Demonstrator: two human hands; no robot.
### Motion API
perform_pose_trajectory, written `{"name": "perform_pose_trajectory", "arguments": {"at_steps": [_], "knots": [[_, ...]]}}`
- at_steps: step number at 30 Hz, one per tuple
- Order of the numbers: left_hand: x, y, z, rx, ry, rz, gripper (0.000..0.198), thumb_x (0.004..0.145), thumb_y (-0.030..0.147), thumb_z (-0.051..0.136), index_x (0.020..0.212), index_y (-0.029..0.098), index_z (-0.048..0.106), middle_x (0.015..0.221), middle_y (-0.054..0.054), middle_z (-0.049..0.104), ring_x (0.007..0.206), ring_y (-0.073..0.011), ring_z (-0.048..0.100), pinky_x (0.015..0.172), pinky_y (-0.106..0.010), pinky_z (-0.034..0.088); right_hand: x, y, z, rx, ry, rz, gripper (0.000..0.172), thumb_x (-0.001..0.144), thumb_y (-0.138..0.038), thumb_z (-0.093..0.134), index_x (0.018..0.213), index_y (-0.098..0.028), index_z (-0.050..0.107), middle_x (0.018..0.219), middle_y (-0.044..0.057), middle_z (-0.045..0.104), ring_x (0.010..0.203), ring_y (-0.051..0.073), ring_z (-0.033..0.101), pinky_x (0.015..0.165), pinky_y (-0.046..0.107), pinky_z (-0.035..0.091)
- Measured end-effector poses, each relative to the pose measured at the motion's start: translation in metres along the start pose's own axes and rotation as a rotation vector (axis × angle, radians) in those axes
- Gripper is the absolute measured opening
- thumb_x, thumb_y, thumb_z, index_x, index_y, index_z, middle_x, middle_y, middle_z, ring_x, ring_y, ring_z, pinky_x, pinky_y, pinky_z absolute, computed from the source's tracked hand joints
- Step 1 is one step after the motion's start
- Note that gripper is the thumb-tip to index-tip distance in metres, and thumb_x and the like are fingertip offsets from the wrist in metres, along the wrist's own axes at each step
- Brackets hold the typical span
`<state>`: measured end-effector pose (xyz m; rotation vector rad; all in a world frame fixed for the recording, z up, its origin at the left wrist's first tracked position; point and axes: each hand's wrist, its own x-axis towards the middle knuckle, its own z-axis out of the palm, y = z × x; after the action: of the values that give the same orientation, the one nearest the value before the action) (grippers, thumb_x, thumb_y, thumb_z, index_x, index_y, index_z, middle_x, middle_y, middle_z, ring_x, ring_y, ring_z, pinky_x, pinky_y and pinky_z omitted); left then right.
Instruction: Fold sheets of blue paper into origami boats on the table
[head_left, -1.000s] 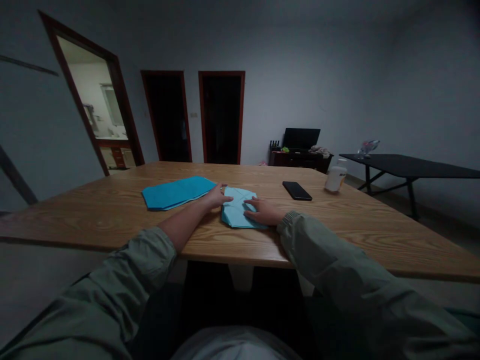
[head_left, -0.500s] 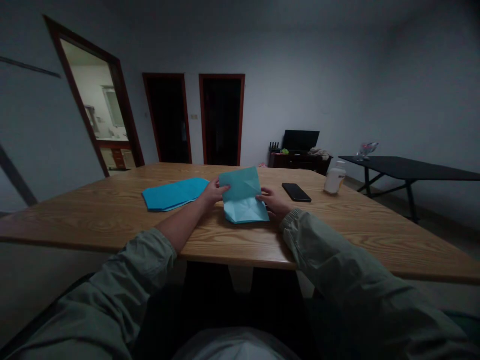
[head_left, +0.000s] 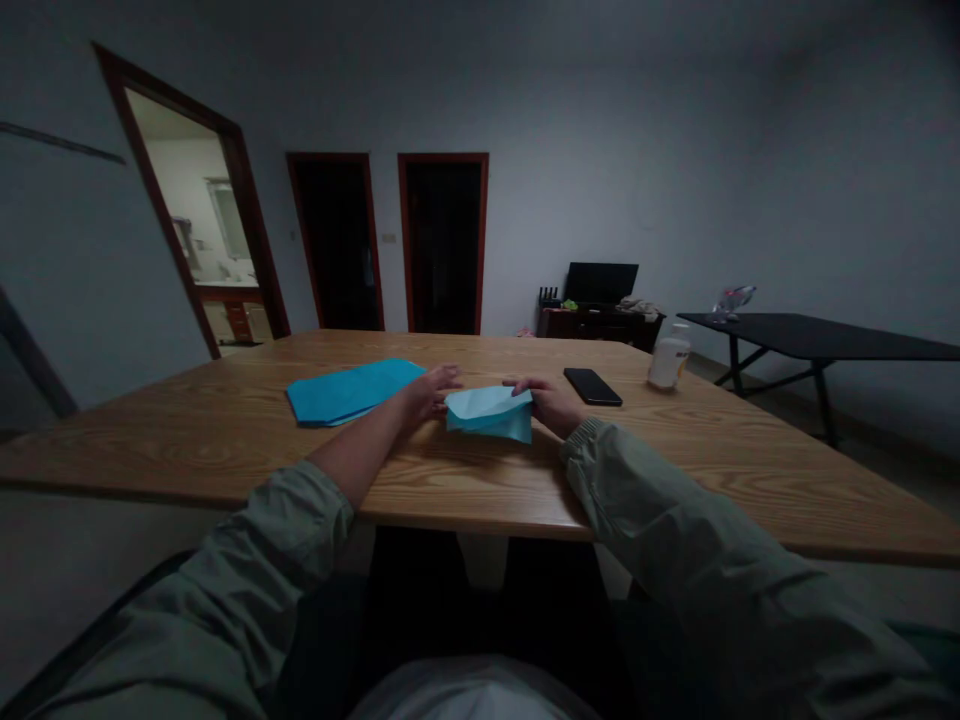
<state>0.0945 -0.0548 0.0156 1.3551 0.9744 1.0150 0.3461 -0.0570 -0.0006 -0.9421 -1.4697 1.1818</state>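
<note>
A light-blue sheet of paper (head_left: pixel 489 412) with creases is held just above the wooden table, tipped so that its near edge hangs down. My right hand (head_left: pixel 553 404) pinches its right side, thumb on top. At the paper's left edge is my left hand (head_left: pixel 429 392), its fingers stretched out and apart; whether a fingertip touches the paper, I cannot tell. Beyond my left wrist lies a stack of brighter blue paper (head_left: pixel 349 390), flat on the table and partly covered by that hand.
A black phone (head_left: pixel 592 386) lies right of my right hand, and a white bottle (head_left: pixel 669 358) stands farther right. The wooden table (head_left: pixel 480 505) ends close to my body. A black table (head_left: pixel 825 335) stands beyond on the right.
The light-blue paper's raised far part has come down, so the sheet looks lower and shorter. My left hand has loosened its grip and spread its fingers; the right still pinches.
</note>
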Motion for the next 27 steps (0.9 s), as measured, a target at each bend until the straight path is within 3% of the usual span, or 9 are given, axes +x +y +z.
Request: {"name": "perform_pose_trajectory", "arguments": {"at_steps": [3,6,8,11,13,17,19,22,27], "knots": [[0.003,-0.008,0.006,0.093,-0.094,0.024,0.074,0.061,0.030,0.081,0.128,0.020,0.052,0.095,-0.008,0.067,0.072,-0.0160,0.063,0.058,-0.024,0.048,-0.004,-0.009,0.002,0.046,0.021,0.028,0.023,0.073,-0.019,0.043,0.083,-0.016,0.064,0.113,0.011,0.067,0.101,0.022,0.063,0.084,0.032,0.051],[0.009,-0.011,0.006,0.116,-0.084,0.187,0.069,0.059,0.030,0.083,0.121,0.016,0.057,0.091,-0.007,0.066,0.075,-0.0170,0.064,0.065,-0.027,0.050,-0.006,-0.015,0.001,0.068,0.050,0.129,0.041,0.085,-0.034,0.038,0.114,-0.015,0.059,0.099,0.011,0.068,0.084,0.022,0.065,0.074,0.034,0.053],[0.012,-0.012,0.003,0.150,-0.044,0.257,0.064,0.061,0.031,0.081,0.119,0.015,0.058,0.092,-0.007,0.066,0.075,-0.0167,0.063,0.065,-0.028,0.050,-0.005,-0.012,-0.002,-0.005,0.042,0.172,0.044,0.086,-0.042,0.045,0.121,-0.018,0.054,0.094,0.008,0.067,0.074,0.020,0.064,0.068,0.033,0.053],[0.015,-0.013,-0.005,0.297,-0.020,0.262,0.054,0.066,0.030,0.076,0.115,0.014,0.061,0.088,-0.007,0.067,0.074,-0.0176,0.062,0.066,-0.028,0.050,0.000,-0.002,-0.008,-0.325,0.058,0.157,0.040,0.081,-0.034,0.060,0.117,-0.018,0.056,0.087,0.005,0.066,0.065,0.015,0.061,0.062,0.028,0.050],[0.014,-0.014,-0.007,0.530,0.012,0.260,0.041,0.066,0.027,0.074,0.104,0.015,0.067,0.086,-0.007,0.068,0.080,-0.0210,0.063,0.071,-0.030,0.050,0.003,0.006,-0.011,-0.620,0.078,0.089,0.036,0.079,-0.030,0.064,0.113,-0.017,0.059,0.084,0.005,0.067,0.065,0.014,0.060,0.063,0.026,0.048],[0.009,-0.013,0.014,0.937,0.074,0.428,0.022,0.071,0.029,0.069,0.091,0.020,0.071,0.115,-0.012,0.066,0.117,-0.0296,0.055,0.101,-0.036,0.040,0.005,0.009,-0.004,-1.089,0.063,-0.163,0.031,0.082,-0.028,0.060,0.111,-0.018,0.065,0.101,0.009,0.068,0.088,0.020,0.063,0.081,0.029,0.047],[0.005,-0.014,0.032,0.955,0.000,0.474,0.029,0.075,0.036,0.066,0.099,0.020,0.070,0.131,-0.013,0.058,0.131,-0.0310,0.044,0.110,-0.040,0.030,0.002,0.007,0.005,-1.207,0.006,-0.235,0.032,0.086,-0.029,0.055,0.114,-0.019,0.067,0.112,0.011,0.067,0.101,0.023,0.061,0.090,0.032,0.044],[-0.001,-0.016,0.052,0.887,-0.220,0.403,0.055,0.066,0.049,0.074,0.113,0.023,0.065,0.137,-0.011,0.055,0.133,-0.0300,0.042,0.110,-0.037,0.030,-0.003,0.003,0.014,-1.314,-0.110,-0.227,0.034,0.090,-0.034,0.048,0.115,-0.024,0.068,0.122,0.011,0.064,0.114,0.027,0.056,0.099,0.039,0.039],[-0.013,-0.015,0.049,0.896,-0.338,0.323,0.083,0.049,0.055,0.082,0.122,0.022,0.061,0.142,-0.011,0.051,0.136,-0.0317,0.039,0.110,-0.035,0.029,-0.009,0.001,0.005,-1.427,-0.094,-0.083,0.046,0.090,-0.054,0.043,0.117,-0.026,0.066,0.128,0.014,0.059,0.121,0.035,0.049,0.100,0.055,0.033]]}}
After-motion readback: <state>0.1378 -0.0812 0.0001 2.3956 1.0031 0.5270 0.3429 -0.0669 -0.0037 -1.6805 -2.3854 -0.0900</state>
